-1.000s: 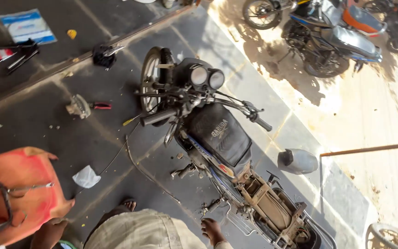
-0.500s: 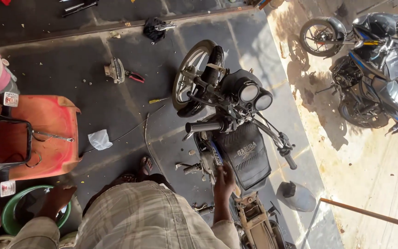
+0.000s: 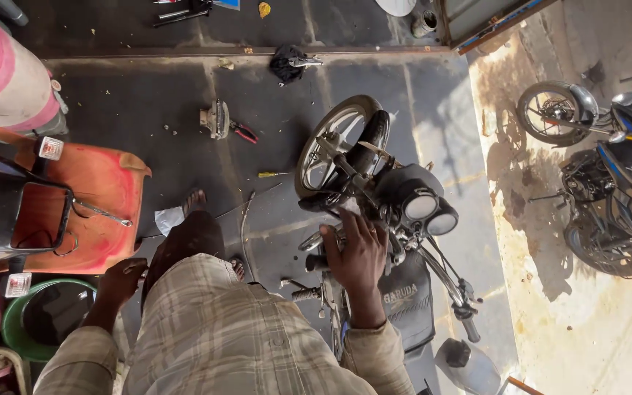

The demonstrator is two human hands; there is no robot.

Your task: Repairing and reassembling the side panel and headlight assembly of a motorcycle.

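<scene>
I look down on a black motorcycle (image 3: pixel 404 292) with a spoked front wheel (image 3: pixel 338 146) and twin round gauges (image 3: pixel 429 212). My right hand (image 3: pixel 360 256) rests with spread fingers on the left handlebar area, beside the gauges and above the black tank. My left hand (image 3: pixel 122 281) hangs by my left knee, near the edge of an orange plastic chair (image 3: pixel 96 197); its fingers are curled and it holds nothing that I can see. My checked shirt fills the lower middle of the view.
Pliers with red handles (image 3: pixel 239 132) and a metal part lie on the dark floor ahead. A yellow-handled screwdriver (image 3: pixel 272 174) lies near the wheel. A green tub (image 3: pixel 38 322) stands at lower left. Two parked motorcycles (image 3: pixel 616 168) stand in sun at right.
The view has swung so the motorcycle sits nearer and more central. My right hand has moved up from the tank side to the handlebar. My left hand has dropped beside my knee.
</scene>
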